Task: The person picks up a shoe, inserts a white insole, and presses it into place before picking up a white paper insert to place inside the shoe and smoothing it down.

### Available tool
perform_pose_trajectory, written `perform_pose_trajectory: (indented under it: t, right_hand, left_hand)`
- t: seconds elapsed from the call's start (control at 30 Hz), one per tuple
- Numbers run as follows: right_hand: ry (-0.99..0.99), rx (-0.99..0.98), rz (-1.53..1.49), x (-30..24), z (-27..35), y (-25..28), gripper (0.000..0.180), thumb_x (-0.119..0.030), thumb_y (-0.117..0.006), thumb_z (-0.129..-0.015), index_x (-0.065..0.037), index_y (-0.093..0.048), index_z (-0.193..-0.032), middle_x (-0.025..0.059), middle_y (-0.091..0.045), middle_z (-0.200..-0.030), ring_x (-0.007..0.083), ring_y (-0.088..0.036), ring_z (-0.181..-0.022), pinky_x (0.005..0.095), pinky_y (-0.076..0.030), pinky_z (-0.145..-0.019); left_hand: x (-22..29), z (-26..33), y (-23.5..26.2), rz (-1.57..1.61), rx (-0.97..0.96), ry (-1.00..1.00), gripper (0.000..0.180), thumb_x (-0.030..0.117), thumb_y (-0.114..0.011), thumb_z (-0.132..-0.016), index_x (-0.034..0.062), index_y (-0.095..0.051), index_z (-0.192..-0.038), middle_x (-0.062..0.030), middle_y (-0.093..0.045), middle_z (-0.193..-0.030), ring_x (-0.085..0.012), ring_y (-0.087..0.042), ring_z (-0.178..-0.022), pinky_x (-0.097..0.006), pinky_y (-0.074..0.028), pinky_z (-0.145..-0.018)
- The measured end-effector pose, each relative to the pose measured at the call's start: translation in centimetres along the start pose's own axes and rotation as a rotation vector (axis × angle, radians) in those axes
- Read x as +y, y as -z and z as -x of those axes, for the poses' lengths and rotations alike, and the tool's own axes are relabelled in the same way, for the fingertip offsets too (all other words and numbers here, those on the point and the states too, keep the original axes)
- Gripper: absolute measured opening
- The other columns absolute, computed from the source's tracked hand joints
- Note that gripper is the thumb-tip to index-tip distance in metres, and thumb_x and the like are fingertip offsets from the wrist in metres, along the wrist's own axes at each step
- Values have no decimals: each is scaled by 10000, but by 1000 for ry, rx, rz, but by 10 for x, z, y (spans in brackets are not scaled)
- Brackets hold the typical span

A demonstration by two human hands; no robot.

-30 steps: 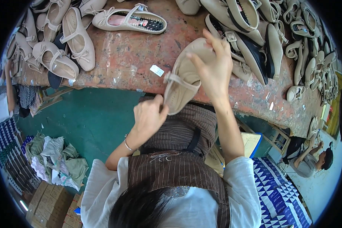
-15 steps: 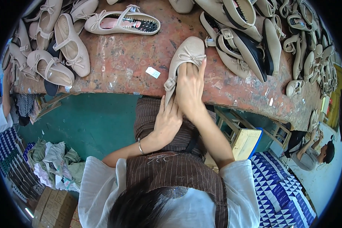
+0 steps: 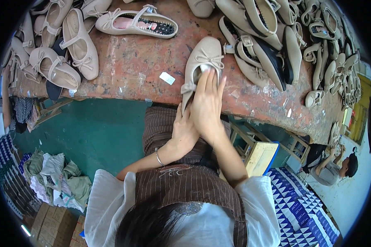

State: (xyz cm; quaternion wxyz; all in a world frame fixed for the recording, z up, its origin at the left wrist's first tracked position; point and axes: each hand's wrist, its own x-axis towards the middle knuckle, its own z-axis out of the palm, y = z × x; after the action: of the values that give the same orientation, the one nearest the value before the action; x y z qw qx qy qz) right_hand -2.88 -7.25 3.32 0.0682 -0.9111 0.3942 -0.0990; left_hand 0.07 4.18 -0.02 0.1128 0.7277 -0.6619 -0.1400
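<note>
Fingers [image 3: 201, 87] of my right hand [image 3: 207, 109] lie nearly straight, slightly spread, at the beige shoe's [image 3: 203, 48] opening, toe pointing away, left hand [image 3: 184, 131] holding the heel.

Fairly bright, even, diffuse light falls on the worktop [image 3: 132, 68], leaving soft shadows around the shoes [image 3: 206, 48] and darker patches underneath its edge. The white sleeves [image 3: 107, 208] look very pale, and a thin bright strip [image 3: 25, 230] glows at the lower left rim; the main light source cannot be told. The middle is reasonably sharp, though the right hand's fingers [image 3: 206, 87] look slightly smeared. Fisheye distortion bows the worktop's front edge, squeezes the outer shoes and softens detail toward the black, blue-fringed surround.
</note>
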Motion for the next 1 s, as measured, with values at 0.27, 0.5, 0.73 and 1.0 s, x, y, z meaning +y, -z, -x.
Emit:
perform_pose_trajectory:
  t: [0.27, 0.5, 0.73, 1.0]
  right_hand:
    - [29, 32, 106, 8, -30, -3, 326, -68, -517, -833, 61, -564, -1129, 210, -594, -1061, 341, -594, -1066, 563, -250, -1144]
    - [91, -192, 207, 36, -64, -15, 155, -98, -560, -745, -19, -694, -738, 181, -663, -794, 329, -670, -844, 641, -73, -1164]
    - [178, -411, -306, 19, -43, 37, 263, -45, -518, -884, 7, -676, -1087, 176, -688, -1062, 363, -610, -1156, 657, -120, -1152]
    - [-11, 397, -728, 38, 20, 128, 357, 95, -491, -865, 54, -658, -1178, 178, -696, -1160, 270, -644, -1135, 355, -439, -1032]
  left_hand:
    - [-2, -15, 11, 137, 129, 0, 424, 106, -575, -813, -69, -617, -1198, -268, -553, -1251, -409, -450, -1289, -541, -377, -1091]
    - [2, -18, 24, -255, 86, -6, 522, 192, -436, -907, -42, -502, -1370, -182, -505, -1405, -310, -461, -1316, -502, -396, -1048]
    - [-28, -8, 37, 177, 632, -24, 355, 172, -695, -802, 30, -704, -1127, -110, -691, -1154, -238, -631, -1148, -355, -508, -984]
    - [-201, -33, 294, -163, 883, -323, 180, 131, -640, -872, 26, -688, -1010, -156, -718, -981, -312, -702, -871, -415, -569, -749]
